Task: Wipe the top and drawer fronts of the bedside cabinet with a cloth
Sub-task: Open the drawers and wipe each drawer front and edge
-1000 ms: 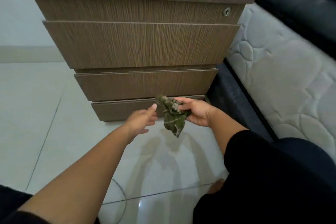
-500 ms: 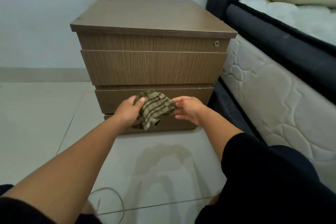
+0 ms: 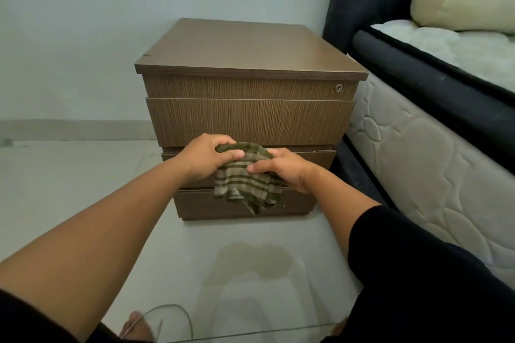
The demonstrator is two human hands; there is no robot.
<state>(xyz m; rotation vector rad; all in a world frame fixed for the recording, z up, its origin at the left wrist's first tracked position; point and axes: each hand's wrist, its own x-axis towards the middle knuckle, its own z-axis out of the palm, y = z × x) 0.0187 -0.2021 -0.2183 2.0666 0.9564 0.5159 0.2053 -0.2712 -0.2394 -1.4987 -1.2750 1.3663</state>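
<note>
Before the cabinet, at mid-height of its drawer fronts, left hand and right hand both grip the striped cloth (green and beige), apparently clear of the wood; bed at right.

- Only 1 view was given, taken from a camera worn on the head.
- It was aimed forward and down, towards the front and top of the bedside cabinet.
- The cabinet was seen from close by, within arm's reach.
- The bed was caught at the right edge.
</note>
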